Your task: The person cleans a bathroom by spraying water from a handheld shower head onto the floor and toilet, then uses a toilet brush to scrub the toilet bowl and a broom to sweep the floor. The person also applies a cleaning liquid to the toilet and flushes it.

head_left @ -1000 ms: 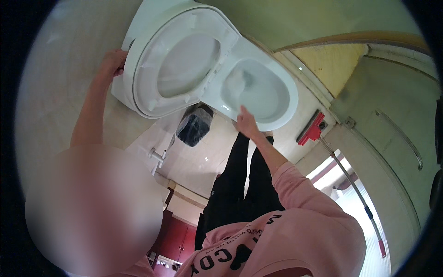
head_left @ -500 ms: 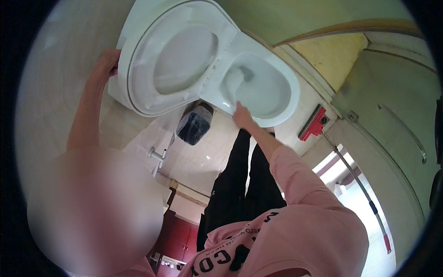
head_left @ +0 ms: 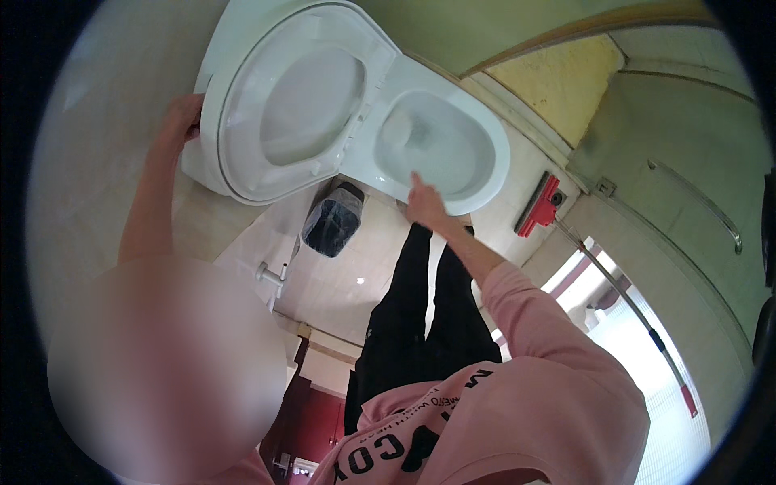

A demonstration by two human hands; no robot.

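The white toilet (head_left: pixel 503 158) stands at the top with its seat and lid (head_left: pixel 234 121) raised. My right hand (head_left: pixel 426 206) is closed over the near rim of the bowl, its index finger stretched toward the inside. It appears to grip the thin handle of a white toilet brush (head_left: pixel 398 129). That handle blends into the white bowl, while a pale blurred head shows at the bowl's left inner side, beside the grey drain. At the far left, my left hand (head_left: pixel 187 117) curls its fingers against the side of the tank, next to the lid. What they grip there is hidden.
A lined dark bin (head_left: pixel 333 222) stands below the raised lid. To the right a red floor squeegee (head_left: pixel 540 206) leans on its long pole. A white wall holder (head_left: pixel 271 275) sticks out at lower left. Beyond the squeegee is a glass partition with a metal handle (head_left: pixel 731 226).
The pale brush shape has shifted left inside the bowl. My right hand stays over the near rim with its index finger straighter. The whole view has shifted slightly; my left hand stays by the tank.
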